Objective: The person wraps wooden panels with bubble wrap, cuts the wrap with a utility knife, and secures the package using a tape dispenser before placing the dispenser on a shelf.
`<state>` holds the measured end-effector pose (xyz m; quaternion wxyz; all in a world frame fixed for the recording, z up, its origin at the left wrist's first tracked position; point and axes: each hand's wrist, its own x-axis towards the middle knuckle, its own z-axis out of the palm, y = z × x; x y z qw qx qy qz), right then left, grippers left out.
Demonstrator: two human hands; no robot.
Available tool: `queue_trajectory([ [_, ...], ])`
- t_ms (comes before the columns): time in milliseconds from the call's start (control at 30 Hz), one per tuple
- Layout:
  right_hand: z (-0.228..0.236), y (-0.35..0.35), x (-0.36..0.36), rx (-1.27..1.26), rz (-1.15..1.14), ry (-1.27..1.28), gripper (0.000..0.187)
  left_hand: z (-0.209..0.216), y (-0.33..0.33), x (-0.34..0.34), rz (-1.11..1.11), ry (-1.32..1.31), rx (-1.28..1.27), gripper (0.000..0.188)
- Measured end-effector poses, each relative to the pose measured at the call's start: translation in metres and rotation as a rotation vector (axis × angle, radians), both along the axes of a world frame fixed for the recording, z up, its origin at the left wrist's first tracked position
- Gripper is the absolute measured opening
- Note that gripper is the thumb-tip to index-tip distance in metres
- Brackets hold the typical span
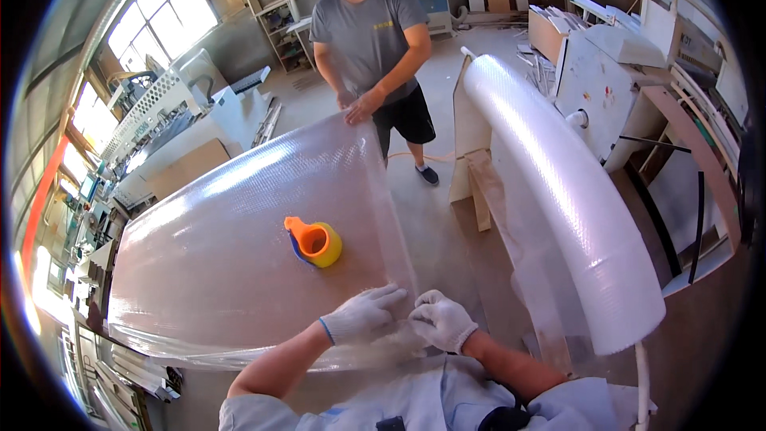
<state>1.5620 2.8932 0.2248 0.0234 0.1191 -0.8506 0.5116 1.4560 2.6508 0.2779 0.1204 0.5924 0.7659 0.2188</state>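
A large flat panel wrapped in clear bubble wrap [239,263] lies in front of me. My left hand [363,315], in a white knitted glove, rests on the wrap by its near right corner, fingers stretched out. Just beside it my gloved right hand [441,321] has its fingers curled together at the wrap's edge, pinching the film. An orange and yellow tape dispenser [319,244] with a blue part stands on the wrapped panel, beyond my left hand. Across from me a co-worker's hands [363,106] hold the far corner of the wrap.
To my right a big roll of bubble wrap [558,183] hangs on a white pole [641,375]. A co-worker [369,40] stands at the panel's far end. Machinery [179,120] stands at the far left, and boards and a white cabinet [586,84] at the right.
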Motion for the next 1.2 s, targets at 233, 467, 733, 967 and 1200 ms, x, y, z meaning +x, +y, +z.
queue_trajectory([
  [233,-0.002,0.004,-0.002,-0.126,-0.032,-0.06,0.028,-0.001,-0.002,0.001,0.025,0.03,0.009,0.017],
  [467,0.004,0.0,0.01,-0.227,-0.082,-0.14,0.047,-0.002,-0.005,0.009,0.069,-0.002,0.009,0.019],
  [733,-0.021,0.004,0.011,-0.165,-0.035,-0.145,0.038,-0.008,-0.005,0.001,0.047,-0.018,-0.011,0.024],
  [967,-0.024,0.003,0.0,-0.246,-0.094,-0.052,0.018,0.002,0.004,-0.005,0.073,-0.02,-0.048,0.025],
  [1200,-0.028,-0.004,0.011,-0.191,-0.163,0.06,0.017,-0.005,-0.001,0.001,0.06,0.023,-0.093,0.031],
])
